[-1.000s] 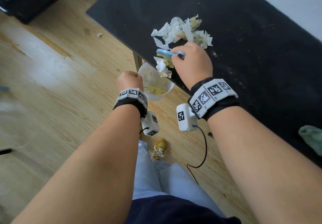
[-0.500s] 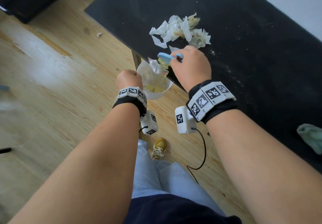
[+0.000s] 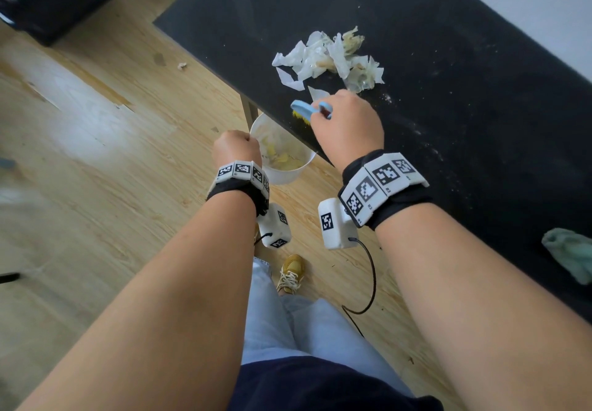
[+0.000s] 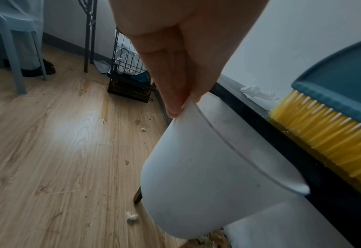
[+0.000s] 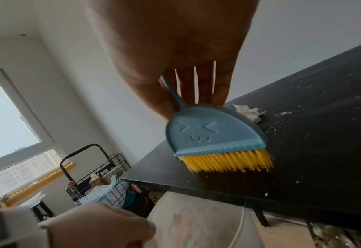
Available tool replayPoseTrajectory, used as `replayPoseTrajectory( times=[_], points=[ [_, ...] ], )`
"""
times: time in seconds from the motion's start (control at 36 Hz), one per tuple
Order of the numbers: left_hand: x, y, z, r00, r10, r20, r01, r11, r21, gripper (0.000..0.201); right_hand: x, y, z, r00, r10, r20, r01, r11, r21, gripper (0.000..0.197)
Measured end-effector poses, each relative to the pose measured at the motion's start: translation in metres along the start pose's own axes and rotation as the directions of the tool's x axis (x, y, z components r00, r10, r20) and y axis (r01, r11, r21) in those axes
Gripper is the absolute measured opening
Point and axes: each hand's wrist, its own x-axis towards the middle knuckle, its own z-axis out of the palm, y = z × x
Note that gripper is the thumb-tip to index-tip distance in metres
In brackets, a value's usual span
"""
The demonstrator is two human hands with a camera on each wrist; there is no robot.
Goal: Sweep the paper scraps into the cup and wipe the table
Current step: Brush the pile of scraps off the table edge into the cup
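One batch of scraps is now lying in the cup (image 3: 283, 151); the clump that was riding my brush (image 5: 217, 139) a second ago is gone from the bristles. My right hand (image 3: 347, 125) is gripping the brush handle, bristles resting at the tabletop (image 3: 480, 106) edge. My left hand (image 3: 235, 149) is pinching the cup rim, holding it just below that edge. Most paper scraps (image 3: 330, 58) are sitting farther in, so I'm judging more sweeps are needed before wiping.

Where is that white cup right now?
In the head view the white cup hangs just below the black table's near edge, pinched at its rim by the left hand, directly under the brush held in the right hand.
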Motion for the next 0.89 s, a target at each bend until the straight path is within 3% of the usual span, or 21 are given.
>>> replayPoseTrajectory(
  times=[0.11, 0.36, 0.61, 0.89],
  points=[
    [0.001, 0.0, -0.002, 1.0, 0.0, 0.003, 0.0, 1.0, 0.003, 0.022, -0.003, -0.007, 0.0, 0.999, -0.038, -0.007, 0.038, 0.997, 0.065, 0.026],
    [0.008, -0.002, -0.011, 1.0, -0.009, 0.008, 0.008, 0.998, 0.062, 0.043, 0.037, -0.017, -0.012, 0.981, -0.033, -0.193, 0.056, 0.992, 0.112, 0.023],
    [0.021, 0.0, -0.017, 0.999, -0.028, 0.019, 0.027, 0.998, 0.054, 0.041, 0.08, -0.031, -0.004, 0.995, -0.035, -0.098, 0.031, 0.999, -0.038, 0.027],
    [0.027, 0.006, -0.02, 0.998, -0.039, 0.046, 0.037, 0.998, 0.049, 0.039, 0.074, -0.031, 0.01, 0.999, -0.033, -0.022, 0.031, 0.997, -0.07, 0.02]
  ],
)
